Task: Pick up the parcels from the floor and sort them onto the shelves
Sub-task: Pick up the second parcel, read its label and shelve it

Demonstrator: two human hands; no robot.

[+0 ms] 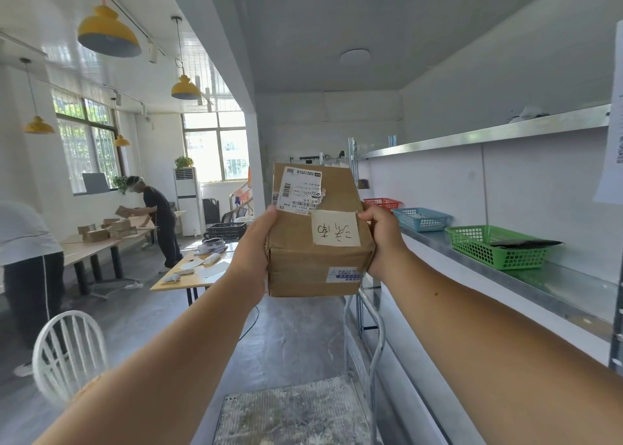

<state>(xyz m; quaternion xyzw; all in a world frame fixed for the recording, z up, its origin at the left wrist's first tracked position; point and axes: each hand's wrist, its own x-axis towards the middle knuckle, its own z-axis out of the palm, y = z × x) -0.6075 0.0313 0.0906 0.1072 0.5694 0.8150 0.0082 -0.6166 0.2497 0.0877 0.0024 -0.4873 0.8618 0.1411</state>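
Note:
I hold a brown cardboard parcel (317, 262) out in front of me at chest height, with a white shipping label and a handwritten paper note on its top. My left hand (258, 242) grips its left side and my right hand (382, 232) grips its right side. A metal shelf (556, 286) runs along the wall on the right, just beyond the parcel. On it stand a green basket (472, 245) holding a dark flat packet, a blue basket (421, 218) and a red basket (382, 203).
A metal step platform with a rail (290, 414) lies below me. A white chair (69, 350) stands at lower left. Tables with boxes (101, 232) and two people (160, 215) are at the left. An upper shelf (472, 137) runs above.

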